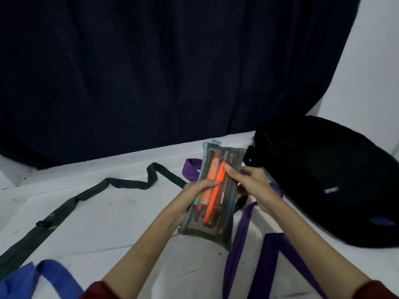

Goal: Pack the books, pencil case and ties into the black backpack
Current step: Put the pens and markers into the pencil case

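Both hands hold the pencil case [216, 190] up above the white table [121, 212], approx. centre of view. It's a see-through mesh pouch w/ orange pens [212, 195] and other markers inside, long axis running roughly 12 to 6 o'clock. Left hand [194, 195] grips its left edge, fingers curled over the front, thumb side hidden behind. Right hand [248, 180] pinches the right edge, thumb on the front by the orange pen, other fingers wrapped behind.

Black backpack [319, 180] lies flat on the table at 3 o'clock from the case, near but apart from it; can't tell if zip is open.

Dark green tie [90, 193] snakes across the table from 9 to 7 o'clock. Purple tie [244, 229] lies under and around the hands, loops from 12 down to 5 o'clock. Blue tie [32, 277] sits at 7 o'clock, bottom corner. Dark curtain [151, 72] hangs behind at 12 o'clock. Red sleeves [99, 291] at frame bottom.
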